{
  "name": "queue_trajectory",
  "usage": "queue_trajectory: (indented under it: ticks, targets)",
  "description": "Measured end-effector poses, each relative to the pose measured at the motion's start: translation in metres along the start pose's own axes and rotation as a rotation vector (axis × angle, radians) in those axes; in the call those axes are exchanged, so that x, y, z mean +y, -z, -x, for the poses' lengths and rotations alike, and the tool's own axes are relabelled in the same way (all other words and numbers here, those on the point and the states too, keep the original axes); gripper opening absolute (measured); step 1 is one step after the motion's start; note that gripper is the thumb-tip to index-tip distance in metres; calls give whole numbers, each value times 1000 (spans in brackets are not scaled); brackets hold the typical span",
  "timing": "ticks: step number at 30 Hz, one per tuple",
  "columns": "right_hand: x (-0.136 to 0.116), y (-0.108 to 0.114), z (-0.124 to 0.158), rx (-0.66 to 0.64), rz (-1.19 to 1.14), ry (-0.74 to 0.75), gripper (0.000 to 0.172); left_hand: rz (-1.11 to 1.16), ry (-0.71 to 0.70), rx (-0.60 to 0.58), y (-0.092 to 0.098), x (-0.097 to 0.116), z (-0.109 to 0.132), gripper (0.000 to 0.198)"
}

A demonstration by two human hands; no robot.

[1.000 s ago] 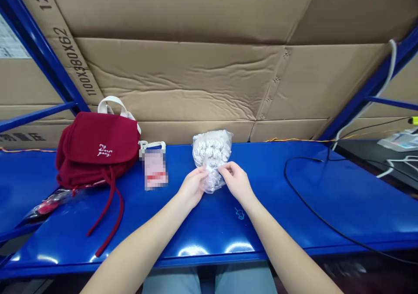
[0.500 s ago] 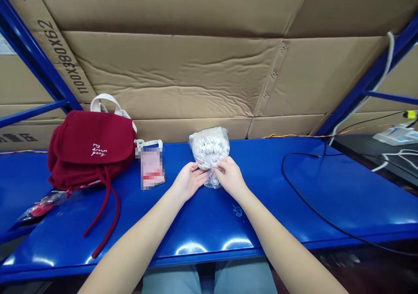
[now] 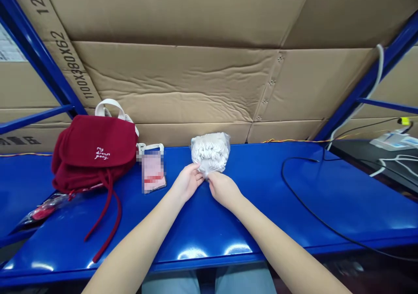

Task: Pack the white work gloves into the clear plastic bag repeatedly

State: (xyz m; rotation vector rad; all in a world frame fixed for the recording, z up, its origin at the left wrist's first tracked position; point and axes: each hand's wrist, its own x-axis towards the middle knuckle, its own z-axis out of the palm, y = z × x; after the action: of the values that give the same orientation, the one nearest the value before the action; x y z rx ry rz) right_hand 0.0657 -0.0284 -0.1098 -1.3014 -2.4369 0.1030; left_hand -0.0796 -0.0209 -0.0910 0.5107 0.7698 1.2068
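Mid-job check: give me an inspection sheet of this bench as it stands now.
Surface: glossy blue shelf, glare near the front edge.
Job's things: clear bag of white coiled pieces, resting on the shelf.
Clutter: red bag; flat pink item beside it; wrapped red item far left.
Hands: left hand and right hand both pinch the bag's near end.
Cables: black cable loops across the right side; white cable runs down the right post.
Surroundings: cardboard behind; blue rack posts.
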Motion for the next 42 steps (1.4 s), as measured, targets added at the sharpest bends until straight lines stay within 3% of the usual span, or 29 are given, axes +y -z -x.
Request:
queue_trajectory:
  ticks: [1, 4, 6, 8, 11, 14, 17, 19, 23, 26, 29, 32, 37, 42]
  targets:
    - [-1, 2, 1, -18, -26, 30, 26, -36, -27, 12, 0, 1, 0, 15]
    - [-3, 9, 5, -86, -54, 81, 57, -140, -86, 60, 3, 2, 2, 19]
    - [-2, 12, 6, -134, -67, 70, 67, -302, -101, 131, 7, 4, 3, 29]
    - [0, 13, 6, -153, -97, 62, 67, -645, -157, 194, 14, 7, 6, 39]
    - [7, 14, 3, -152, -178, 63, 48, -1227, -440, 271, 22, 11, 9, 54]
    - [13, 14, 2, -163, -241, 90, 40, -1502, -783, 258, 25, 11, 7, 87]
    - [13, 15, 0, -146, -223, 98, 53, -1657, -899, 129, 22, 8, 0, 99]
    - [12, 18, 0, -153, -225, 96, 58, -1726, -912, 85, 21, 6, -6, 95]
    - [14, 39, 12, -126, -285, 1, 40, -1805, -958, 129, 21, 1, -13, 90]
    - [19, 59, 43, -34, -333, -118, 37, -1853, -968, 194, 23, -2, -15, 88]
    - [19, 67, 81, -164, -350, -96, 48, -1872, -984, 181, 23, -2, -13, 87]
    - [17, 61, 104, -148, -301, -104, 26, -1875, -988, 114, 21, 1, -5, 88]
    - [43, 58, 86, -108, -261, -133, 18, -1848, -948, 58, 20, 10, 9, 93]
    - [122, 65, 48, 74, 7, -449, 13, -1711, -991, 188, 25, 19, 10, 75]
